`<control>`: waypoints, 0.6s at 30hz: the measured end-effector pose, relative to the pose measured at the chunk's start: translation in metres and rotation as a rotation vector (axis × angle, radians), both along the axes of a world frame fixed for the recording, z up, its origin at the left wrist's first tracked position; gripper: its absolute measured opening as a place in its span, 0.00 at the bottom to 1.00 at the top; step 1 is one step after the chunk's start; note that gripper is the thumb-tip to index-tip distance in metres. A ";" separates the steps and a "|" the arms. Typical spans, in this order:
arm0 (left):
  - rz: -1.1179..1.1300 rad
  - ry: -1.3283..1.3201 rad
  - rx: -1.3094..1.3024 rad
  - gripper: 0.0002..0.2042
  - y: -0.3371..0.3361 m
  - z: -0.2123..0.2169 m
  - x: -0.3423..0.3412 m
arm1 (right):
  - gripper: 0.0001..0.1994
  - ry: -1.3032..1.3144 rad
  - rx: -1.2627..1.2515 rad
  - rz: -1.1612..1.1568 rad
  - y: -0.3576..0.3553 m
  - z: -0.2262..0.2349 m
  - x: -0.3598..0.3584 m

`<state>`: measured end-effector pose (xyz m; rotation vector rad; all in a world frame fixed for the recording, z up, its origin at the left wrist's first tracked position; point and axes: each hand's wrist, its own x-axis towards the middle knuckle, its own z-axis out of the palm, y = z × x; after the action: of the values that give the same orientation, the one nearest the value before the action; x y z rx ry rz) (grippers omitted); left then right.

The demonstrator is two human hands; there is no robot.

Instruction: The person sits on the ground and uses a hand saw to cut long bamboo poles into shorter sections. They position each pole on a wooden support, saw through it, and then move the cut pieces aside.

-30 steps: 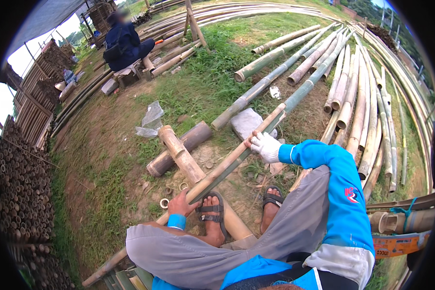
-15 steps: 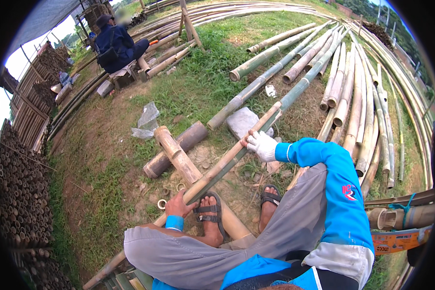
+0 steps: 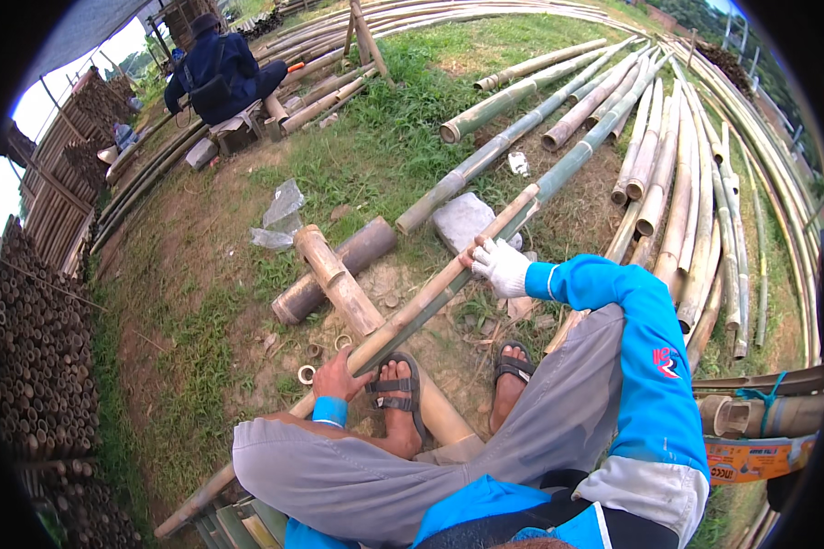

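Observation:
A long bamboo pole (image 3: 439,288) runs slantwise from the lower left toward the far right, with a pale upper face and a green lower side. My bare left hand (image 3: 341,377) is wrapped round its near part, beside my sandalled foot. Farther along, my right hand (image 3: 498,265), in a white glove with bare fingertips showing, grips the same pole. Beneath it, a short bamboo length (image 3: 343,284) lies across a thick dark bamboo log (image 3: 368,249). Several cut bamboo rings (image 3: 307,374) lie on the soil near my left hand.
A pale stone block (image 3: 467,220) sits beyond the pole. Many bamboo poles (image 3: 655,188) fan out at the right. Stacked bamboo pieces (image 3: 37,366) stand at the left. An orange-bladed saw (image 3: 751,459) is beside me at right. A person (image 3: 215,73) sits at the far left.
The pole has turned slightly, showing more of its pale face near my left hand. Both hands keep their grip on it. The seated person has leaned left.

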<state>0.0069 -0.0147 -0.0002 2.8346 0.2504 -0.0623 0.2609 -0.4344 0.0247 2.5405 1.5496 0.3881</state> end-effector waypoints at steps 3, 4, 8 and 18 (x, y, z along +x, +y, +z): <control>0.002 0.004 -0.003 0.41 0.005 -0.002 -0.001 | 0.50 0.024 -0.005 0.005 0.004 -0.003 0.003; -0.001 0.010 -0.010 0.41 0.004 -0.002 -0.001 | 0.50 0.037 -0.020 -0.004 0.002 -0.004 0.004; -0.007 0.015 -0.028 0.39 -0.002 0.000 0.004 | 0.50 0.015 0.001 0.011 -0.006 -0.011 0.006; 0.004 0.059 -0.005 0.39 -0.006 0.001 0.003 | 0.48 0.060 0.021 0.002 -0.010 -0.009 -0.001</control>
<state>0.0103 -0.0207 0.0004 2.8299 0.2682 -0.1464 0.2601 -0.4448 0.0154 2.5896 1.5775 0.3334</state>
